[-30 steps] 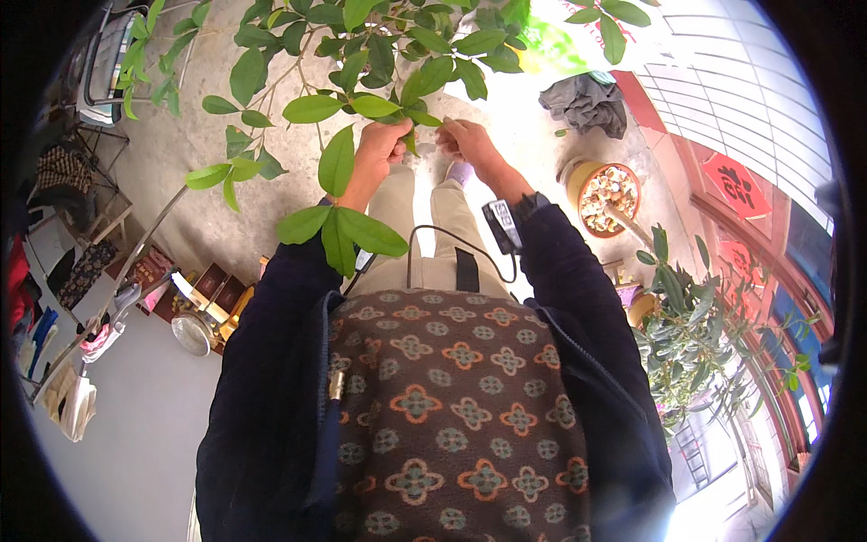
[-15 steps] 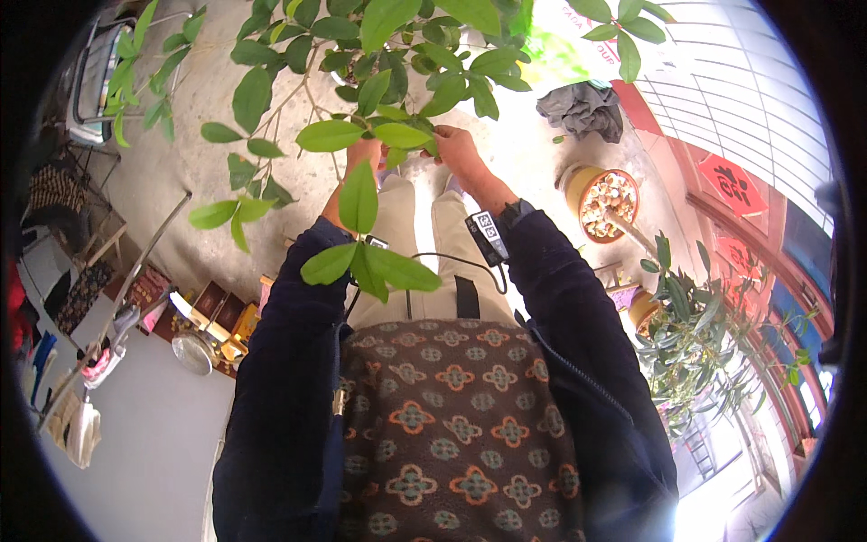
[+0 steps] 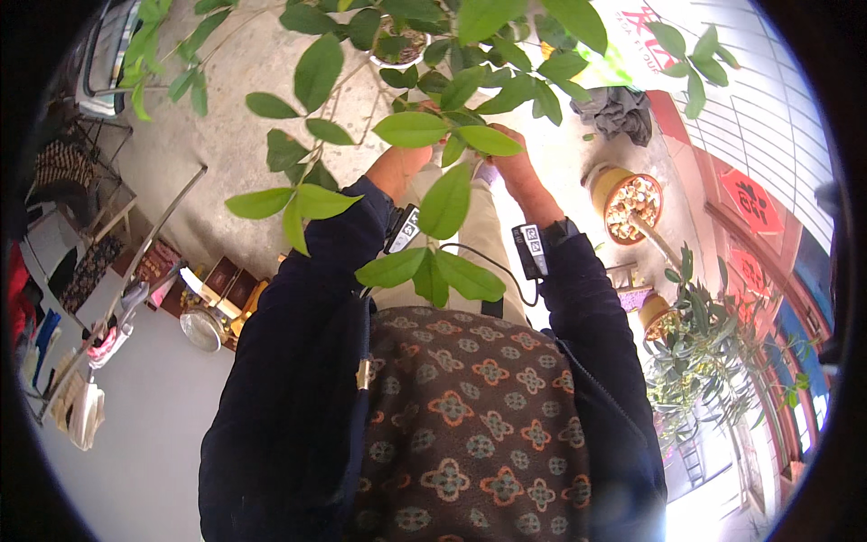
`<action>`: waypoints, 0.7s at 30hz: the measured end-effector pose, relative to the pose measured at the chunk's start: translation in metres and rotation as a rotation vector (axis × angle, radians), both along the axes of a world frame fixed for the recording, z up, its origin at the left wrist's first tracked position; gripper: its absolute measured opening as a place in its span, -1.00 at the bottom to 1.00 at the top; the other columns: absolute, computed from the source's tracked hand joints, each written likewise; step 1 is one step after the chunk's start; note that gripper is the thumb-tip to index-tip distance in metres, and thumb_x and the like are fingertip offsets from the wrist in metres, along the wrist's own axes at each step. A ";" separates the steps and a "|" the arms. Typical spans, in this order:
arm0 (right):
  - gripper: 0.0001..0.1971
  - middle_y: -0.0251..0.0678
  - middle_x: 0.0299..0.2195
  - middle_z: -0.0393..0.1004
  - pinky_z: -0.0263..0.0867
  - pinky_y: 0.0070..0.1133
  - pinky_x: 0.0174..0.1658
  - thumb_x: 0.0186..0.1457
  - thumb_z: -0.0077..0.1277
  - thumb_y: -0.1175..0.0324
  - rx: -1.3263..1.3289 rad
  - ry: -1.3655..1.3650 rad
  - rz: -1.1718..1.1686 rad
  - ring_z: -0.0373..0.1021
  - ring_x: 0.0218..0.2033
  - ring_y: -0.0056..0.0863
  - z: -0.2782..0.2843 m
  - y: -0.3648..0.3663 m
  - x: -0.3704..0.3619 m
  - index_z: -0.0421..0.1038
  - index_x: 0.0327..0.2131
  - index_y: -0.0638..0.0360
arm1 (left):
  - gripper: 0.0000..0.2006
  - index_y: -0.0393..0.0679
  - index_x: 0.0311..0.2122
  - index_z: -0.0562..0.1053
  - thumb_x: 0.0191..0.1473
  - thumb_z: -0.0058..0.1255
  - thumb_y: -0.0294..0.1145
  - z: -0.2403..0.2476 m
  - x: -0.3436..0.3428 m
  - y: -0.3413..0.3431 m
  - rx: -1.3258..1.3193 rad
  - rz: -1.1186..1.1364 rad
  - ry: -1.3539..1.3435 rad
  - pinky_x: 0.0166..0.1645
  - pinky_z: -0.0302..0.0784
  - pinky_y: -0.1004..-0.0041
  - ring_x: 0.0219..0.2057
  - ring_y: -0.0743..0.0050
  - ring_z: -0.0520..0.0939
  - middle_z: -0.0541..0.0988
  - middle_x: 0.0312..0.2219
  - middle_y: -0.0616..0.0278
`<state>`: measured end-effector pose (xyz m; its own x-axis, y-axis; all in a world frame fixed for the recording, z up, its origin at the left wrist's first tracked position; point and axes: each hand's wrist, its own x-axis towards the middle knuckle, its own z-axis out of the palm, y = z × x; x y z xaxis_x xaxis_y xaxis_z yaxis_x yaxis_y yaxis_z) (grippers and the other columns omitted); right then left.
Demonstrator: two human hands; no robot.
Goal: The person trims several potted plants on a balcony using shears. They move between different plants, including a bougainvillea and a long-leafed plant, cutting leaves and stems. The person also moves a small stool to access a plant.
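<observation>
A leafy green plant [image 3: 445, 200] spreads across the upper middle, its thin branches and oval leaves hanging over my forearms and wrists. Behind those leaves is my left hand [image 3: 406, 165], its fingers mostly hidden, so its grip cannot be made out. My right hand [image 3: 512, 155] bends inward with curled fingers beside a light green leaf [image 3: 489, 140]. That leaf covers its fingertips, and what they pinch is hidden. Both hands are close together among the foliage, above my beige trousers [image 3: 483, 226].
A white pot [image 3: 400, 61] of soil stands on the concrete floor [image 3: 226, 181] beyond the leaves. To the right are a brown pot [image 3: 628, 206], a crumpled dark bag [image 3: 614, 114] and another leafy plant [image 3: 700, 334]. A long pole [image 3: 135, 271] and cluttered shelving are on the left.
The view has shifted, so hands, plant and pots sit further right in the picture. The leaves now cover more of both hands' fingers.
</observation>
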<state>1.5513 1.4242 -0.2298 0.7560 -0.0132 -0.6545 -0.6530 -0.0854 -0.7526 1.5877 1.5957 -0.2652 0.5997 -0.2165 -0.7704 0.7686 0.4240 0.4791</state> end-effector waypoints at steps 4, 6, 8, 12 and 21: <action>-0.84 -0.43 -0.53 0.47 0.12 -0.73 -0.55 0.13 -0.15 0.44 0.022 0.064 0.058 0.29 -0.56 -0.73 0.013 0.001 0.005 0.44 -0.28 0.22 | -0.83 -0.12 -0.40 0.46 0.12 -0.09 -0.29 0.001 0.003 0.006 -0.097 0.035 -0.042 -0.58 0.27 0.56 -0.64 0.61 0.42 0.48 -0.60 0.37; -0.86 -0.43 -0.56 0.45 0.12 -0.72 -0.56 0.12 -0.11 0.42 0.059 0.019 0.030 0.28 -0.58 -0.73 0.016 0.005 0.005 0.43 -0.34 0.25 | -0.82 -0.13 -0.41 0.46 0.12 -0.09 -0.28 0.000 0.002 0.010 -0.007 -0.029 -0.017 -0.60 0.26 0.55 -0.66 0.61 0.41 0.48 -0.62 0.37; -0.82 -0.41 -0.64 0.41 0.10 -0.69 -0.59 0.10 -0.04 0.38 0.134 -0.067 -0.053 0.22 -0.66 -0.72 0.016 0.010 0.003 0.43 -0.47 0.32 | -0.79 -0.16 -0.44 0.48 0.09 -0.07 -0.26 0.002 0.000 0.014 0.005 -0.076 -0.050 -0.65 0.24 0.52 -0.73 0.60 0.39 0.48 -0.66 0.34; -0.92 -0.32 -0.58 0.45 0.23 -0.61 -0.51 0.02 0.00 0.49 0.075 -0.155 0.003 0.31 -0.61 -0.59 0.014 0.013 0.002 0.42 -0.42 0.31 | -0.82 -0.12 -0.46 0.43 0.09 -0.07 -0.27 0.014 -0.010 0.034 0.072 -0.297 -0.141 -0.66 0.13 0.58 -0.74 0.66 0.31 0.43 -0.69 0.36; -0.81 -0.26 -0.56 0.43 0.25 -0.52 -0.45 0.10 -0.09 0.34 -0.291 -0.499 0.357 0.35 -0.54 -0.49 0.028 0.020 0.011 0.42 -0.41 0.28 | -0.63 -0.25 -0.06 0.37 0.15 -0.12 -0.18 0.105 -0.036 0.177 -0.161 0.194 -0.339 0.02 0.36 0.34 -0.11 0.35 0.47 0.48 -0.17 0.13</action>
